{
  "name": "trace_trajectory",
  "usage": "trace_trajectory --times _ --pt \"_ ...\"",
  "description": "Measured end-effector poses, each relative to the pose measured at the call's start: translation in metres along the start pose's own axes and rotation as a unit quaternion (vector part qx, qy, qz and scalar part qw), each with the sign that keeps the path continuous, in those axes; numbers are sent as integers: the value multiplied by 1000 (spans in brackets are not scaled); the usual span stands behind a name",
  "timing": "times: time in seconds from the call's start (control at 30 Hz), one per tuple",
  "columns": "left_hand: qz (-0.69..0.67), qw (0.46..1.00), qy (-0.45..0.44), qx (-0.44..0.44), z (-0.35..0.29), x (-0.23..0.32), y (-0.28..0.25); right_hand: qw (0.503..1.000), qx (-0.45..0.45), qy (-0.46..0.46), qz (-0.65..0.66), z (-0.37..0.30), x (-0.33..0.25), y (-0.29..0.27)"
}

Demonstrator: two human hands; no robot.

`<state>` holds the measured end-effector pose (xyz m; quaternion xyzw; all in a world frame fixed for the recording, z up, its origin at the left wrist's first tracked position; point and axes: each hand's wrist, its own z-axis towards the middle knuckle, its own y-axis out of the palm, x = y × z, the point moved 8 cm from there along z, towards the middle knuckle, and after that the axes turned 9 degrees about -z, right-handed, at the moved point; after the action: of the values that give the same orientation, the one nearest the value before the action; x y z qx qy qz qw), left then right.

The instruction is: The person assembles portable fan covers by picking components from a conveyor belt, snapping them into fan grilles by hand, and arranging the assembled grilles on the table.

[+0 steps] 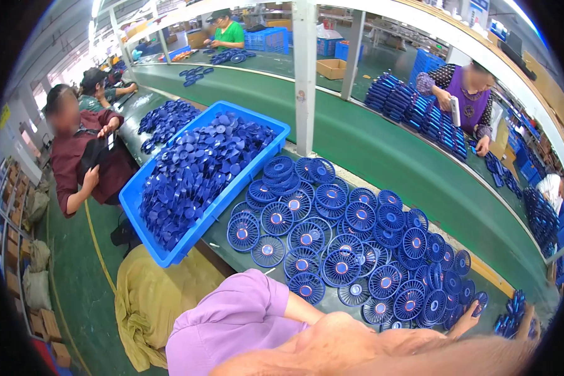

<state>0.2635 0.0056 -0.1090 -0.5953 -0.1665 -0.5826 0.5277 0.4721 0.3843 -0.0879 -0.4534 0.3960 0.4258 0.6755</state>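
At the lower right, my left hand (464,324) has its fingers at the rim of a round blue fan grille (480,301), which it seems to pinch. Farther right, part of my right hand (530,323) shows beside a heap of small dark-blue parts (512,311); its fingers are mostly hidden, and whether it holds anything cannot be made out. Left of my hands, many blue fan grilles (341,266) with spokes and round centres lie in overlapping layers on the green bench. My lilac sleeve (232,319) and blurred skin up close cover the lower edge.
A blue tray (197,241) full of small blue discs (200,169) overhangs the bench's left edge. A white post (304,81) rises beside the green belt (382,156). Co-workers sit left and across; one in a purple vest (473,103) holds a white device (454,111).
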Motion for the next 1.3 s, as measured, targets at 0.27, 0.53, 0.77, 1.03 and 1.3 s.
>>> trace_trajectory --times 0.27,0.53,0.77,1.03,1.3 --pt "-10 998 57 19 1 8 -5 998 8 -38 -54 18 31 -16" --pt "-9 998 67 17 2 13 -7 975 70 -22 -209 -31 -55 -10" --pt "69 951 274 124 -15 28 -8 991 29 16 -133 -20 -34 -6" --pt "133 919 319 188 -14 23 8 931 -322 171 9 95 -176 -94" --pt "156 946 273 80 -14 17 11 931 -336 142 -21 33 -229 -82"
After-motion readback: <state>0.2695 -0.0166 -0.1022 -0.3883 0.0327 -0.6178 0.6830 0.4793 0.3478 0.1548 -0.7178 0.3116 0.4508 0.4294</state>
